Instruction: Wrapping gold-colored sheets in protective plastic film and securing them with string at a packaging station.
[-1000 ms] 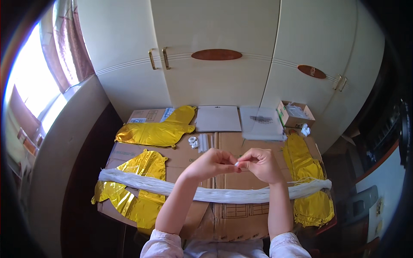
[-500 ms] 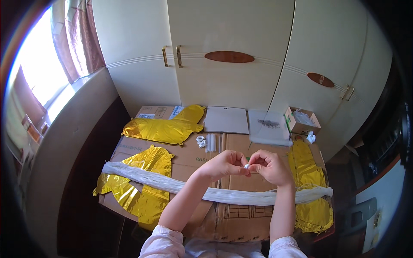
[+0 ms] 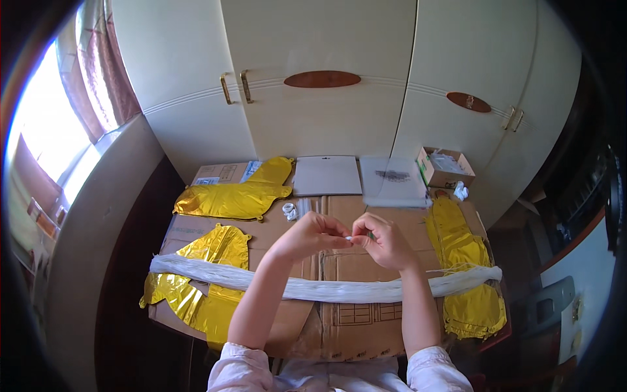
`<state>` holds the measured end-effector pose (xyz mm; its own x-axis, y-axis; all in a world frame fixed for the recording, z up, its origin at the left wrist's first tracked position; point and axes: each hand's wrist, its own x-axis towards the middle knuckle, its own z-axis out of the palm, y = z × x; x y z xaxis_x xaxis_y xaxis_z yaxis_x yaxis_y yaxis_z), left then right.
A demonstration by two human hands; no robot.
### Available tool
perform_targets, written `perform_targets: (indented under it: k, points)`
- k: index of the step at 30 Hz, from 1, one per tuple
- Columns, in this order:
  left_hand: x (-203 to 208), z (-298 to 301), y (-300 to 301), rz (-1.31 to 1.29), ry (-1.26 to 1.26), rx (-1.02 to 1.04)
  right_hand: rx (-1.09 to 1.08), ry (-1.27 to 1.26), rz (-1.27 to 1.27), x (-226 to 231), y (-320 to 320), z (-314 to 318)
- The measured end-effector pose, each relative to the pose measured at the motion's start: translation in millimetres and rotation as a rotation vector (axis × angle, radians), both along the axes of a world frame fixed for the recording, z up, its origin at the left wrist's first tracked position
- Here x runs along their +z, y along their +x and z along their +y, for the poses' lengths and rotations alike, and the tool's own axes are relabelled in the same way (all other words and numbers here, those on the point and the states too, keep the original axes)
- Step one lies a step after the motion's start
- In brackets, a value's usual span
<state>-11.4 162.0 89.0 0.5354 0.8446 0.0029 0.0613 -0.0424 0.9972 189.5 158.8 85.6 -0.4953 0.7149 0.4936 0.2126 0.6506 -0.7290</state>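
My left hand point(image 3: 309, 237) and my right hand point(image 3: 385, 244) meet above the middle of the cardboard, thumbs and forefingers pinched together. Between the fingertips is a small white piece point(image 3: 349, 239), largely covered and too small to name. Under my forearms a long bundle of white strands point(image 3: 330, 290) stretches across the cardboard from left to right. Its ends rest over gold foil balloons: a flat one point(image 3: 217, 255) at left and another point(image 3: 457, 245) at right.
A third gold foil balloon point(image 3: 228, 199) lies at the back left. Beyond my hands are small white rolls point(image 3: 289, 210), clear thin tubes point(image 3: 304, 206), a grey-white board point(image 3: 326, 176), a clear plastic bag point(image 3: 385, 186) and a small box point(image 3: 445, 178). Cabinet doors point(image 3: 320, 124) stand behind.
The view has shifted, so the surroundings sit further left in the picture. Both hands stay pinched together at the small white piece, slightly closer to the far side.
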Motion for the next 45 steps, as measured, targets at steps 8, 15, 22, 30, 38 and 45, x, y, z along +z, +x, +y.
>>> perform_targets:
  k: [8, 15, 22, 30, 38, 45]
  points:
    - [4.9, -4.3, -2.8, -0.111, -0.112, -0.007, 0.056, -0.216, 0.142, -10.5, -9.7, 1.6]
    - [-8.0, -9.4, -4.9, 0.090, 0.286, 0.205, -0.027, 0.050, 0.023, -6.5, -11.7, -1.2]
    - [-11.0, 0.7, -19.6, 0.189, 0.164, 0.260, -0.101, 0.103, 0.030, -17.1, -18.6, 3.7]
    - [-85.8, 58.6, -100.7, 0.912, 0.756, 0.662, -0.128, 0.158, 0.107, -4.8, -11.0, 1.2]
    - [-136.1, 74.2, -101.1, 1.019, 0.813, 0.587, -0.147, 0.236, 0.028, -2.8, -8.8, 1.0]
    - [-125.6, 74.7, -92.7, 0.912, 0.787, 0.629, -0.137, 0.180, -0.065, -4.2, -9.9, -1.5]
